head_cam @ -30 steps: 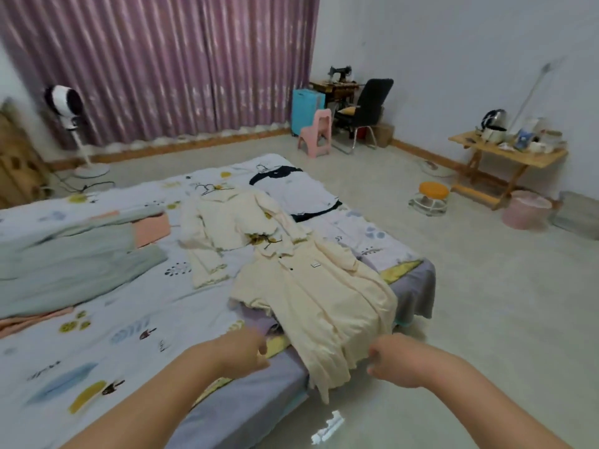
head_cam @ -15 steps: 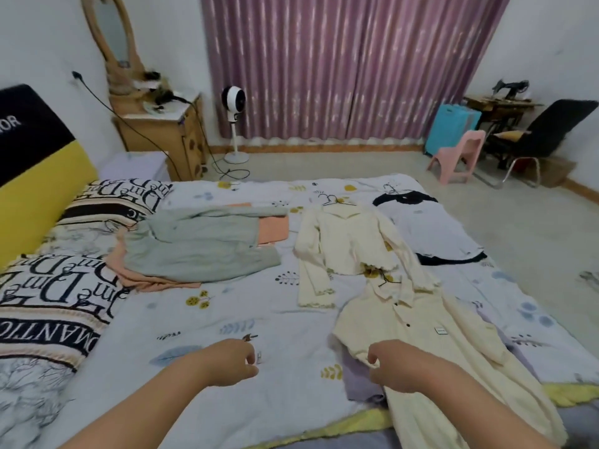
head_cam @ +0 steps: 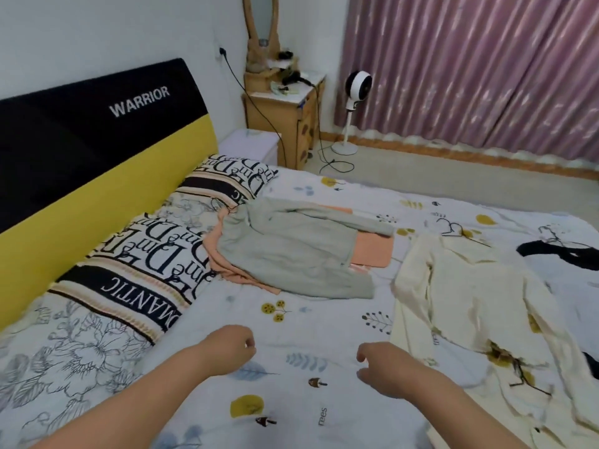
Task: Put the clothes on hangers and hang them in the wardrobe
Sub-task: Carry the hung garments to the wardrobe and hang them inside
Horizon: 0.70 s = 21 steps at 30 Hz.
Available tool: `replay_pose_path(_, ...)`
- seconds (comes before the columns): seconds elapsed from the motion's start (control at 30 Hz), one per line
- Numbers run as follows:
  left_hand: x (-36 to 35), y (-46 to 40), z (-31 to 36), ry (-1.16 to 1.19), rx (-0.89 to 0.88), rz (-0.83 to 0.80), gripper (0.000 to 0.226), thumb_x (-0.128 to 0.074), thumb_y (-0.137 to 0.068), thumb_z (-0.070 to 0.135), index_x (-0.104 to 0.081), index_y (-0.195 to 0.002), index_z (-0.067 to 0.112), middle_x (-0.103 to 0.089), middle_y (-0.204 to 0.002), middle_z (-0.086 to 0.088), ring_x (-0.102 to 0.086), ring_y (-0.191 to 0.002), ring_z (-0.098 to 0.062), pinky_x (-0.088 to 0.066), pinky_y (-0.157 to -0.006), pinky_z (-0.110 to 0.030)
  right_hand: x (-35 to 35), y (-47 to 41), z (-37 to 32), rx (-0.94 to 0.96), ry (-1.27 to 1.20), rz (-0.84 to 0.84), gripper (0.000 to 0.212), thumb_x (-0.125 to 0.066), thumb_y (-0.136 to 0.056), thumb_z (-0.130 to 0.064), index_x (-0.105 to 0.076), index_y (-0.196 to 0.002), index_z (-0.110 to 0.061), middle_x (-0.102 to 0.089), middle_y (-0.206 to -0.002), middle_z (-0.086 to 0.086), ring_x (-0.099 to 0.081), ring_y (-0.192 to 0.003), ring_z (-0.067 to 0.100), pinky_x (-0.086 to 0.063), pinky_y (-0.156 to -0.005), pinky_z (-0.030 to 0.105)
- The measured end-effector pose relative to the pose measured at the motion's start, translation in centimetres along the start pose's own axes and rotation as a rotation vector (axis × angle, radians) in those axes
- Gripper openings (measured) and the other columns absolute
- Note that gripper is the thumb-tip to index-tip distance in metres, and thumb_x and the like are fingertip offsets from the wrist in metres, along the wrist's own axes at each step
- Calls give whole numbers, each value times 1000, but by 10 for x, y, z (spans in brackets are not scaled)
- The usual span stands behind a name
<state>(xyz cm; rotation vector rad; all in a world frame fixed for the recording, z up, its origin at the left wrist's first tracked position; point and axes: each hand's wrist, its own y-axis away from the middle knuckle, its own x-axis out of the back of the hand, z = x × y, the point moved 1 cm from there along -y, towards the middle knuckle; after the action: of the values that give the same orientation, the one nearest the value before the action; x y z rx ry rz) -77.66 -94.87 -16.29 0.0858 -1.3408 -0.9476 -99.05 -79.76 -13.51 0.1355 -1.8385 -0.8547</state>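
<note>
Hovering empty (fingers loosely curled) — left hand (head_cam: 231, 348), right hand (head_cam: 384, 367); cream garment (head_cam: 470, 303) cropped.

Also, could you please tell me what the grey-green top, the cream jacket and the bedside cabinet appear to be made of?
Grey-green top: soft matte fabric, perhaps a cotton knit; it lies limp with gentle creases. Cream jacket: light woven cloth, possibly cotton or linen, matte and finely wrinkled. Bedside cabinet: wood or wood veneer, judging by its warm yellowish colour and slight sheen; its top looks pale and smooth.
</note>
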Motion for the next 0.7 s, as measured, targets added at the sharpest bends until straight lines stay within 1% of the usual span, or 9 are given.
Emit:
replay_pose_path(0.07,9,-18,-14,33,39,45,29,-40,-97,27,-56,-116,13,-57,-122,-3,-53,-105,-17,-37,-73,-19,11,-35,-15,32,26,4,37,-39,-98,-24,-44,-132,-12,-46,-137,8,-47,-121,23,-39,-92,27)
replay_pose_path(0.13,19,-36,-29,65,68,86,27,-40,-97,26,-57,-113,14,-58,-118,-2,-52,-96,-16,-38,-68,-20,21,-67,-31,54,32,-2,35,-40,-97,-23,-47,-129,-10,-48,-134,8,-48,-120,24,-40,-94,29)
replay_pose_path(0.23,34,-67,-57,111,105,143,20,-39,-96,23,-57,-103,18,-60,-112,-3,-52,-91,-17,-40,-72,-21,31,-116,-60,76,18,-15,35,-40,-96,-19,-48,-128,-6,-50,-132,11,-50,-119,26,-41,-96,32)
replay_pose_path(0.3,42,-89,-82,141,124,175,15,-39,-95,20,-54,-95,19,-60,-101,-3,-51,-84,-17,-41,-70,-23,34,-152,-82,83,4,-15,35,-40,-97,-19,-48,-128,-7,-49,-133,11,-49,-119,26,-41,-95,31)
replay_pose_path(0.37,51,-116,-110,159,130,202,12,-40,-95,18,-51,-90,19,-54,-84,3,-49,-76,-14,-39,-62,-23,33,-191,-109,90,-16,1,34,-39,-98,-21,-46,-129,-9,-47,-134,10,-48,-120,25,-40,-95,29)
replay_pose_path(0.43,59,-148,-141,159,127,216,12,-40,-94,18,-49,-86,20,-50,-76,9,-50,-75,-13,-39,-60,-22,28,-233,-138,93,-32,20,35,-40,-98,-22,-45,-131,-9,-47,-136,11,-48,-121,25,-40,-94,27)
replay_pose_path(0.53,70,-204,-189,116,103,240,12,-40,-95,18,-52,-90,19,-57,-90,3,-51,-84,-14,-41,-72,-24,13,-301,-182,83,-74,61,37,-39,-97,-21,-43,-133,-10,-46,-136,12,-47,-121,26,-39,-91,26)
replay_pose_path(0.6,77,-240,-218,83,105,260,19,-40,-95,18,-57,-103,16,-61,-105,-1,-54,-91,-16,-42,-77,-25,1,-345,-208,69,-97,95,36,-40,-96,-21,-43,-130,-10,-48,-131,13,-48,-119,28,-39,-90,28)
replay_pose_path(0.7,88,-292,-256,39,88,292,29,-41,-95,19,-54,-120,13,-55,-120,-6,-53,-107,-22,-45,-87,-30,-15,-407,-242,50,-129,146,34,-42,-95,-23,-44,-126,-9,-49,-126,15,-48,-116,30,-39,-91,30)
